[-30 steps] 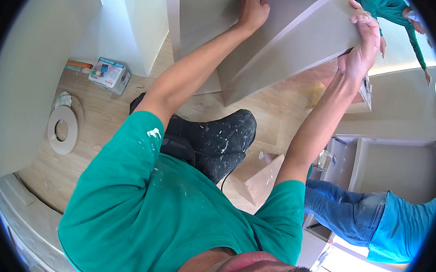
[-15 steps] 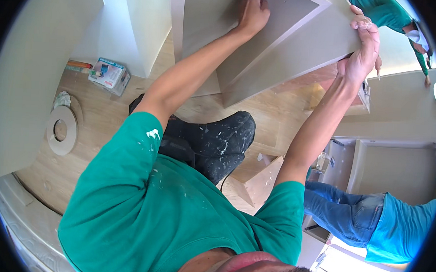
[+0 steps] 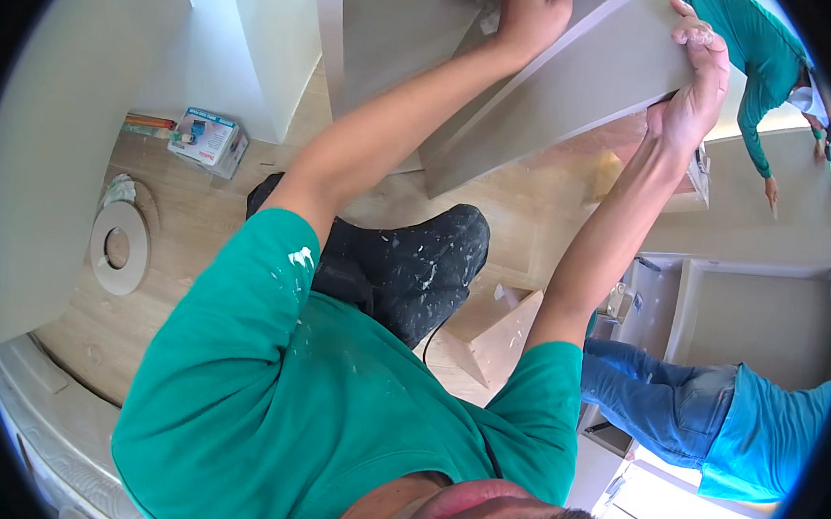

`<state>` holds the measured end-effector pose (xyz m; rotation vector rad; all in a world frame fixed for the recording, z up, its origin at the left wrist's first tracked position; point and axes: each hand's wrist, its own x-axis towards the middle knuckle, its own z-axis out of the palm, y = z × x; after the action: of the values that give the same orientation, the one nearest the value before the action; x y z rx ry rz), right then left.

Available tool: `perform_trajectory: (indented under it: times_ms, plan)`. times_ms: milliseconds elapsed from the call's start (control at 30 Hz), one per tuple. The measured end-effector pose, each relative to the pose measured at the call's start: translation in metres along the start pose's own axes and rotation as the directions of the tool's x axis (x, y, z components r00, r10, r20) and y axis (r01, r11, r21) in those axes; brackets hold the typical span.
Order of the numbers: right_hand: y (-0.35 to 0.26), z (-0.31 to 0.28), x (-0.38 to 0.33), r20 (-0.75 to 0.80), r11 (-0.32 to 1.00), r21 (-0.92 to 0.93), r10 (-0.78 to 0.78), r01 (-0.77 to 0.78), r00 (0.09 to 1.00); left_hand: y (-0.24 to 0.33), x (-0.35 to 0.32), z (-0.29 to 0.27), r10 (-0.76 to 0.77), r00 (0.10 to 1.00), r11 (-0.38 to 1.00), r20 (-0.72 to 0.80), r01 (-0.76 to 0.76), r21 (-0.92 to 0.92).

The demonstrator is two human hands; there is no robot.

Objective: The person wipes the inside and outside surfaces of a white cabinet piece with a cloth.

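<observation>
A grey cabinet (image 3: pixel 398 47) with an inner recess stands before me at the top of the view, its side panel (image 3: pixel 555 102) slanting toward the right. My left hand (image 3: pixel 536 21) is inside the recess against the panel's inner face, fingers closed and partly cut off by the upper edge. A crumpled whitish cloth (image 3: pixel 486 2) shows beside those fingers and seems to be held in them. My right hand (image 3: pixel 698 77), with white smears on its fingers, grips the outer right edge of the side panel, thumb on the lower side.
On the wood-look floor at left lie a boxed tool carton (image 3: pixel 208 141) and a pale ring-shaped disc (image 3: pixel 133 262). A wooden box (image 3: pixel 496 334) stands by my knee. One person in jeans (image 3: pixel 671 395) is at right; another in green (image 3: pixel 773 81) reaches at upper right.
My left hand has moved right along the recess, and the whitish cloth now shows on its left. My right hand keeps its place. The person at upper right has lowered an arm.
</observation>
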<state>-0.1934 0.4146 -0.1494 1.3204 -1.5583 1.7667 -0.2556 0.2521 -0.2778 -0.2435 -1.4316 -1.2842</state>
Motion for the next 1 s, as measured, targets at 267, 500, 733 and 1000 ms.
perform_trajectory:
  times_ms: [267,500,733,1000]
  plan:
    - [0.003,-0.009,0.007,0.006,0.999,0.037,0.019,-0.019,1.000,0.027,-0.088,-0.015,-0.106,0.993,0.994,-0.060,0.105,-0.025]
    - [0.009,-0.015,0.004,-0.004,1.000,-0.008,0.008,-0.008,1.000,0.040,-0.076,-0.001,-0.154,0.983,0.982,-0.098,0.142,-0.122]
    - [0.035,-0.039,0.005,0.049,0.995,-0.084,-0.049,0.052,0.998,-0.164,-0.285,-0.010,-0.869,0.495,0.474,0.004,0.835,-0.280]
    - [0.013,-0.034,-0.006,-0.052,0.995,-0.029,0.096,-0.097,0.994,-0.112,-0.216,0.002,-0.615,0.771,0.779,-0.165,0.626,0.023]
